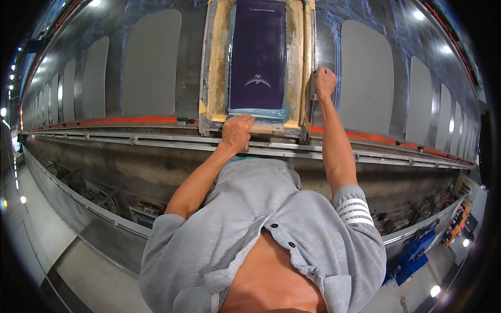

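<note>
A printing screen in a worn, yellow-taped frame point(207, 94) lies on the long dark table before me. Its mesh shows a dark purple panel point(258, 52) with a pale winged emblem near its close end. A blue-green band point(271, 113) borders the panel on the near side. My left hand point(238, 131) is closed at the frame's near edge, left of the middle; what it grips is mostly hidden, though a short brownish end shows beneath the fist. My right hand point(326, 82) is closed on the frame's right side, by a dark metal bar point(313, 86).
Flat grey panels with rounded tops lie in rows on the table, such as one left point(151, 68) and one right point(367, 78). An orange strip point(141, 120) and a metal rail point(172, 144) follow the near edge. Below runs a trough point(141, 169) with assorted items.
</note>
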`<control>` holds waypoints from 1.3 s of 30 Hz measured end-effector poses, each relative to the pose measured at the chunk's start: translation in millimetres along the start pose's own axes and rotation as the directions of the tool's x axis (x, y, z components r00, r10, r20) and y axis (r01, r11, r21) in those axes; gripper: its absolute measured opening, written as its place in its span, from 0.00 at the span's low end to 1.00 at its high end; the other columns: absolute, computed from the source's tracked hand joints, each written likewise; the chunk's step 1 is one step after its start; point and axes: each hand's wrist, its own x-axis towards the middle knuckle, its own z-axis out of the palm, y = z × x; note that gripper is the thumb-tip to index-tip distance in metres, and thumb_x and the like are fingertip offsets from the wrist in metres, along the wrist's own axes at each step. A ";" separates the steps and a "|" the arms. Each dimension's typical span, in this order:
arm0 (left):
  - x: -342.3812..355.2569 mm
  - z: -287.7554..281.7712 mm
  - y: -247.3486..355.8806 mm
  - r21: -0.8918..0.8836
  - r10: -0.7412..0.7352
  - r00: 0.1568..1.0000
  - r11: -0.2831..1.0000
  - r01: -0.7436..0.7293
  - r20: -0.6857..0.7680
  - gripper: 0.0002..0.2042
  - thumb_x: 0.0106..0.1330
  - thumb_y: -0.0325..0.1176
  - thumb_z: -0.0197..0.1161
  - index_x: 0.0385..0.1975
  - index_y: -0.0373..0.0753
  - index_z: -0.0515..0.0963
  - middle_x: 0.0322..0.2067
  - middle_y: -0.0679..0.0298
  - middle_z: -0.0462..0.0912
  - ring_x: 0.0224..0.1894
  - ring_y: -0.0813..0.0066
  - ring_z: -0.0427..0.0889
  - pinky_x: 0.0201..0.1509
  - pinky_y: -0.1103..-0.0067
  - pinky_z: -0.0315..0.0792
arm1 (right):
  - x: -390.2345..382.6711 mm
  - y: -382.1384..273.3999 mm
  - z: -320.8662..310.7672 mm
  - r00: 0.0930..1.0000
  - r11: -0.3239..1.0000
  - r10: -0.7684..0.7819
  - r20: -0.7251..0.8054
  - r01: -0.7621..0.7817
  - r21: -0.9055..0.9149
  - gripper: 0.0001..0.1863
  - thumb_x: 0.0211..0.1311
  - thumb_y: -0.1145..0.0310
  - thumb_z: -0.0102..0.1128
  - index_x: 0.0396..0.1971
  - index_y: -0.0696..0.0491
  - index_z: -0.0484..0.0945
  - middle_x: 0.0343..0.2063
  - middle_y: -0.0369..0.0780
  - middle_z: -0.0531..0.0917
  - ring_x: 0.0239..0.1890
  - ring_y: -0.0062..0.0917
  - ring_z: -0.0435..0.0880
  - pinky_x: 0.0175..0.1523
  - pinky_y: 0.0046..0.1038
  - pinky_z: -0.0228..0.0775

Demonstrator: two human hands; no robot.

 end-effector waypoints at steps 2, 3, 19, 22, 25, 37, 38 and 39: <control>16.3 3.2 -8.4 0.021 0.051 0.995 0.999 -0.050 -0.085 0.12 0.51 0.20 0.58 0.35 0.34 0.82 0.36 0.56 0.86 0.42 0.57 0.85 0.46 0.66 0.77 | -7.2 -4.8 -3.8 1.000 0.999 -0.012 -0.026 0.011 -0.041 0.21 0.62 0.56 0.52 0.36 0.61 0.83 0.33 0.56 0.84 0.37 0.53 0.81 0.46 0.46 0.71; 30.1 4.5 -16.3 0.040 0.033 0.998 0.999 -0.031 -0.061 0.13 0.50 0.19 0.59 0.37 0.34 0.81 0.38 0.56 0.86 0.43 0.57 0.85 0.48 0.67 0.77 | -14.8 -14.1 -8.4 1.000 0.998 -0.013 -0.022 0.011 -0.055 0.22 0.63 0.56 0.52 0.38 0.61 0.84 0.36 0.56 0.84 0.39 0.51 0.80 0.48 0.45 0.71; 444.7 -28.3 -164.2 0.217 -0.021 0.997 0.976 0.004 0.078 0.09 0.52 0.30 0.63 0.31 0.42 0.88 0.29 0.50 0.87 0.38 0.50 0.88 0.41 0.60 0.81 | 158.4 -243.8 80.9 0.295 0.217 -0.883 0.364 0.947 -0.238 0.19 0.60 0.54 0.67 0.42 0.54 0.85 0.43 0.43 0.85 0.48 0.41 0.82 0.53 0.41 0.75; 479.9 -39.8 -179.4 0.284 -0.145 0.961 0.956 0.074 0.236 0.15 0.53 0.31 0.63 0.40 0.49 0.89 0.37 0.51 0.88 0.42 0.51 0.87 0.47 0.60 0.80 | 185.8 -293.3 101.4 0.380 0.287 -0.582 0.719 0.923 -0.256 0.15 0.54 0.60 0.65 0.40 0.50 0.86 0.36 0.46 0.87 0.42 0.45 0.86 0.47 0.43 0.77; 480.7 -28.4 -183.5 0.264 -0.062 0.978 0.964 0.007 0.198 0.16 0.54 0.30 0.60 0.42 0.49 0.88 0.35 0.51 0.88 0.41 0.49 0.87 0.47 0.59 0.80 | 209.6 -265.9 129.1 0.464 0.371 -0.576 0.673 0.882 -0.290 0.14 0.48 0.68 0.59 0.37 0.50 0.86 0.31 0.49 0.87 0.36 0.49 0.86 0.41 0.46 0.78; 194.1 -16.3 -82.7 0.084 -0.056 0.976 0.996 0.039 0.212 0.07 0.51 0.25 0.64 0.27 0.44 0.87 0.29 0.55 0.87 0.33 0.54 0.88 0.35 0.63 0.81 | -50.9 -131.8 45.6 0.432 0.413 -0.629 0.647 0.890 -0.193 0.05 0.42 0.75 0.63 0.23 0.54 0.81 0.28 0.44 0.82 0.34 0.39 0.84 0.45 0.41 0.76; 161.4 -14.5 -71.8 0.050 -0.067 0.978 0.997 0.058 0.200 0.07 0.52 0.24 0.63 0.28 0.43 0.87 0.29 0.55 0.87 0.33 0.54 0.88 0.35 0.63 0.82 | -78.2 -120.3 34.3 0.423 0.420 -0.618 0.663 0.890 -0.177 0.06 0.41 0.76 0.64 0.24 0.54 0.81 0.28 0.43 0.82 0.35 0.39 0.83 0.48 0.41 0.75; 132.5 -18.0 -56.0 0.013 -0.090 0.971 0.996 0.090 0.222 0.07 0.53 0.23 0.62 0.27 0.42 0.86 0.29 0.56 0.87 0.32 0.54 0.88 0.35 0.63 0.81 | -104.4 -109.3 23.2 0.420 0.450 -0.577 0.701 0.879 -0.156 0.07 0.41 0.75 0.64 0.25 0.55 0.81 0.28 0.44 0.81 0.36 0.39 0.83 0.50 0.43 0.75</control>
